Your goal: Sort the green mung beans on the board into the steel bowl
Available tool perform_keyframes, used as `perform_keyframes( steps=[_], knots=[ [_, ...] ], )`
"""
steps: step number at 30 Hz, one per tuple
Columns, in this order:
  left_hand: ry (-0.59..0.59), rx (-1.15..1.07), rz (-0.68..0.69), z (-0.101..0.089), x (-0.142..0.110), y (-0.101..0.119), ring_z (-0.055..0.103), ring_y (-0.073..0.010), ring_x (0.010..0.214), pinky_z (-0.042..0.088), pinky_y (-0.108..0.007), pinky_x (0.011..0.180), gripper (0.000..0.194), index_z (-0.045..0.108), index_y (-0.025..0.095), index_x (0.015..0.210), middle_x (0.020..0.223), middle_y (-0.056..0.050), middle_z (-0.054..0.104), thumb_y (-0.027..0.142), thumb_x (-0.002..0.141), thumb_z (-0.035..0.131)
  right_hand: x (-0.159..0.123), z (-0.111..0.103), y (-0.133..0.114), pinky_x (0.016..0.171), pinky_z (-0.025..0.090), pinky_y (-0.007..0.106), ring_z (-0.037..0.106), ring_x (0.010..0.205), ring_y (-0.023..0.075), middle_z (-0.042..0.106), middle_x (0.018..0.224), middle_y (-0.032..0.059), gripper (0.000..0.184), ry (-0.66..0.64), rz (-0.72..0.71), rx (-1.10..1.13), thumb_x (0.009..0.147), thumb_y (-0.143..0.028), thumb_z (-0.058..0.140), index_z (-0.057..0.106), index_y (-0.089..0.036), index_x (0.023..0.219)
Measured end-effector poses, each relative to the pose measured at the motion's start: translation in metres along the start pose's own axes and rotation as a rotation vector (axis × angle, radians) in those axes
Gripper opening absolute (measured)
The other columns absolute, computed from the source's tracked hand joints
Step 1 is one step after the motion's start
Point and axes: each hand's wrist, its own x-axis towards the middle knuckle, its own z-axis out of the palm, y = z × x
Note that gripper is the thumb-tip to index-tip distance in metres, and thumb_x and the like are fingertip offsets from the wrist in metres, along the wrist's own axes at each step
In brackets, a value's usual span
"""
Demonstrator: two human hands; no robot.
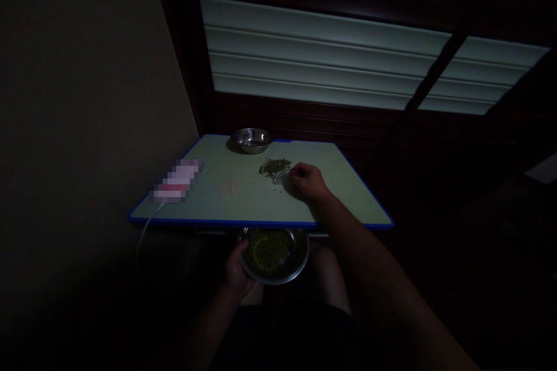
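My left hand (239,269) grips the left rim of a steel bowl (300,264), thumb over the edge. The bowl is below the table's front edge, over my lap, and small green beans (267,249) that look like mung beans lie in it. On the table, my right hand (308,181) is closed around a small pale, see-through flat piece (282,178); its exact kind is too dim to tell. That piece touches the near right side of a loose pile of green beans (274,167). A few single beans lie just in front.
A second steel bowl (252,142) stands at the back left of the blue-edged table (339,208). A faint pale patch of small bits (228,188) lies left of the pile. A blurred-out pinkish device (177,181) with a white cable (148,226) is at the left edge. Slatted doors stand behind.
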Motion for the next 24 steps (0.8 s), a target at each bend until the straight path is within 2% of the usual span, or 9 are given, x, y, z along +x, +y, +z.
perform_keyframes(
  steps=[17,24],
  knots=[
    [0.015,0.009,0.0,0.0032,-0.0023,0.0007,0.067,-0.0329,0.099,0.048,-0.049,0.095,0.02,0.072,0.014,0.082,0.081,-0.011,0.076,0.025,0.071,0.059,-0.0006,0.0013,0.0002,0.069,0.046,0.026,0.059,0.068,0.0136,0.068,0.072,0.0016,0.013,-0.027,-0.016,-0.051,0.066,-0.024,0.06,0.066,-0.017,0.075],
    [0.03,0.006,-0.016,0.0051,-0.0043,0.0014,0.07,-0.031,0.091,0.049,-0.048,0.094,0.019,0.072,0.013,0.076,0.078,-0.011,0.076,0.024,0.073,0.057,-0.0003,0.0022,-0.0006,0.066,0.044,0.026,0.055,0.064,0.0122,0.065,0.068,0.0,0.013,-0.097,0.02,0.002,0.064,-0.026,0.062,0.064,-0.016,0.072]
  ],
)
